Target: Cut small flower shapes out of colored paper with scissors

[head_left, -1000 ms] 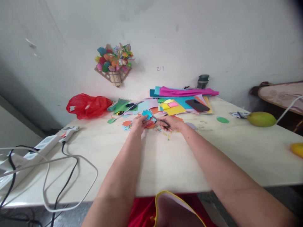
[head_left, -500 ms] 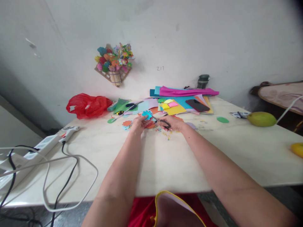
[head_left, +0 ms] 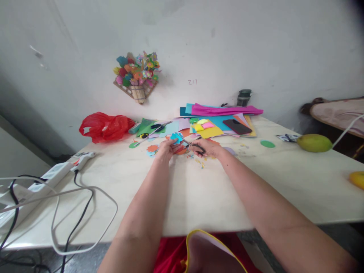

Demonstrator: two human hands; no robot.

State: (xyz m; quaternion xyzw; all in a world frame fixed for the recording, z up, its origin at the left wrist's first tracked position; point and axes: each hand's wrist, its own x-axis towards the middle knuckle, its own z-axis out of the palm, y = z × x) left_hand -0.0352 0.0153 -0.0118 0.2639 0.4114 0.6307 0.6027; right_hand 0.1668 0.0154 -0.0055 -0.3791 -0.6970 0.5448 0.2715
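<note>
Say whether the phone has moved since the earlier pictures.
No; the phone lies where it did, judged against the green paper disc.

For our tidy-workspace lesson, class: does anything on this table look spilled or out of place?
Yes: tiny paper scraps lie scattered on the tabletop by the right hand. A mango also seems odd among craft supplies, right of the green paper oval.

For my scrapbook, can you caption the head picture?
Left hand holds a blue paper flower, right hand holds scissors.
</note>
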